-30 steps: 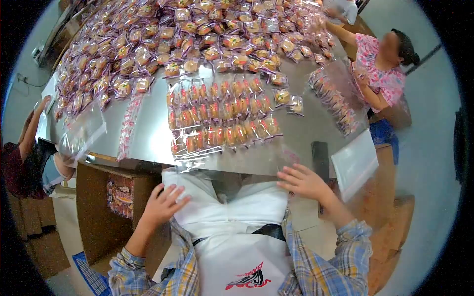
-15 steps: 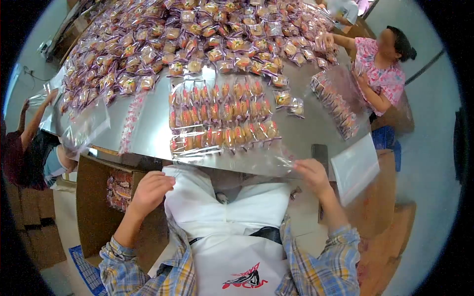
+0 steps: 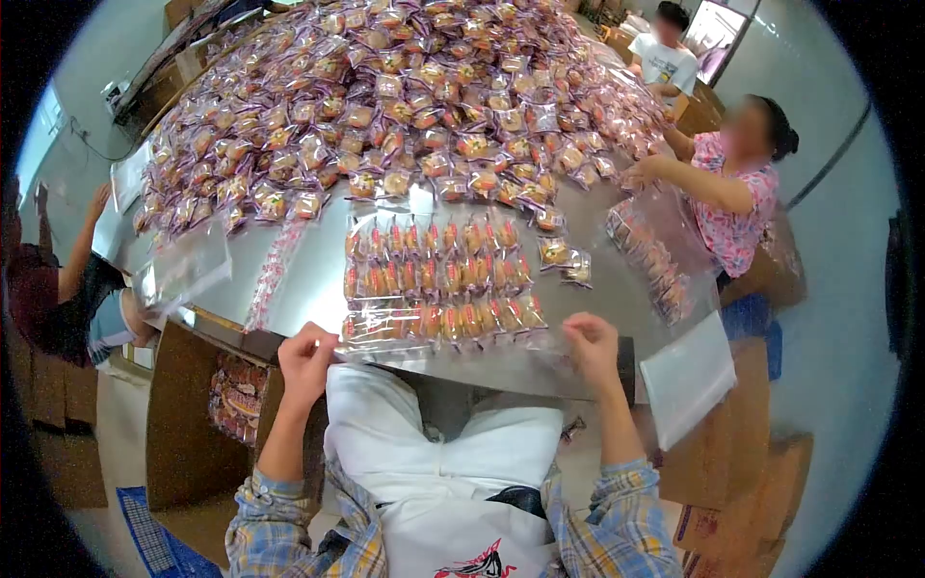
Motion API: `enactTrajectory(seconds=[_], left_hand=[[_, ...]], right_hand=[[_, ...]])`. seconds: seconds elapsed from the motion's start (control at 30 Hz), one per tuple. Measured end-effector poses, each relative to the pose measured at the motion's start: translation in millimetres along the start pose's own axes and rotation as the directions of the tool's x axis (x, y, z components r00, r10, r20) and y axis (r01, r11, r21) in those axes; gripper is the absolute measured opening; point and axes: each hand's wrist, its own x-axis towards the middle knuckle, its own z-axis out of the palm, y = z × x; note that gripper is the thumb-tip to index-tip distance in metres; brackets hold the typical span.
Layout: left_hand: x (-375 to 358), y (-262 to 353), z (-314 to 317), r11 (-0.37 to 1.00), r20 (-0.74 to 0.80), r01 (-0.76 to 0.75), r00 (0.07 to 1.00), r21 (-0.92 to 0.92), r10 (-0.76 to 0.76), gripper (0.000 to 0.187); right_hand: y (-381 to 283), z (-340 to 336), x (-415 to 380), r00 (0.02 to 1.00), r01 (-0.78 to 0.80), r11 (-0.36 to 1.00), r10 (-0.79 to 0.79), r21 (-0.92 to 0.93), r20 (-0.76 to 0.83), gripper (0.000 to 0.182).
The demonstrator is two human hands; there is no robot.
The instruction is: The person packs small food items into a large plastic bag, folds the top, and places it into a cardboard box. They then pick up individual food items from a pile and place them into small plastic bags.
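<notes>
Three rows of individually wrapped small cakes (image 3: 443, 275) lie side by side on the metal table (image 3: 313, 289), directly in front of the seated person, with a clear plastic bag (image 3: 462, 361) around them and its loose edge towards the lap. The left hand (image 3: 306, 366) is at the near left corner of this bag, thumb and fingertips drawn together and apparently pinching the film. The right hand (image 3: 591, 352) is at the opposite near corner, its thumb and fingers likewise closed, it seems on the film; the transparent edge is hard to trace right at the fingertips.

The step in hand looks like managing the mouth of the filled bag: the rows are already laid out, and the free film spans the gap between the hands. From here, the move calls for an even pull on both corners, keeping the film flat without tipping the rows out of line.

Beyond the bag rises a large heap of wrapped cakes (image 3: 385, 106), and two loose packets (image 3: 566, 260) sit just beside the rows. A stack of flat clear bags (image 3: 686, 380) lies near the right hand, by the table's edge. Beside the left hand stands an open cardboard box (image 3: 178, 424) with packed goods (image 3: 238, 395) inside.
</notes>
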Motion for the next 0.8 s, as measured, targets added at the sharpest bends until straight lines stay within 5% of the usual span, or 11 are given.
enactTrajectory(seconds=[0.07,0.17,0.2,0.3,0.4,0.5,0.7,0.73,0.8], left_hand=[[21.7,-22.8,6.9,0.998,-0.047,-0.011,0.999,-0.062,0.008,0.013],[55.5,-40.3,13.2,0.973,0.042,0.073,0.997,-0.219,-0.066,0.014],[60.9,-41.4,16.3,0.960,0.055,0.115,0.993,-0.254,-0.104,0.017],[76.6,-43.7,4.6,0.959,0.158,0.186,0.975,-0.212,-0.155,0.018],[80.8,-27.7,-0.4,0.961,0.099,0.271,0.956,0.058,-0.276,0.028],[86.8,-23.8,2.3,0.963,0.079,0.257,0.961,0.078,-0.263,0.035],[89.3,-26.2,-7.9,0.908,0.149,0.399,0.897,0.130,-0.415,0.034],[88.3,-32.8,-9.3,0.926,0.150,0.349,0.917,0.144,-0.369,0.033],[87.4,-48.1,-13.1,0.954,0.155,0.245,0.950,0.172,-0.272,0.032]], right_hand=[[13.8,-0.4,31.2,0.982,0.174,0.984,-0.172,-0.023,0.073,0.011],[48.6,10.8,70.4,0.986,0.092,0.992,-0.103,0.084,0.131,0.015],[46.3,17.3,76.0,0.979,-0.059,0.984,0.024,0.166,0.203,0.016],[42.1,23.1,96.2,0.960,0.013,0.997,-0.034,0.077,0.279,0.017],[35.8,18.3,98.4,0.956,0.057,0.975,0.008,-0.213,0.293,0.026],[26.0,23.0,97.3,0.967,0.099,0.925,-0.002,-0.367,0.254,0.026],[24.1,27.3,101.2,0.968,-0.050,0.936,0.132,-0.347,0.216,0.015],[30.2,29.9,103.7,0.986,0.080,0.916,-0.013,-0.392,0.169,0.022],[26.4,32.0,104.5,0.984,-0.041,0.957,0.089,-0.287,0.156,0.021]])
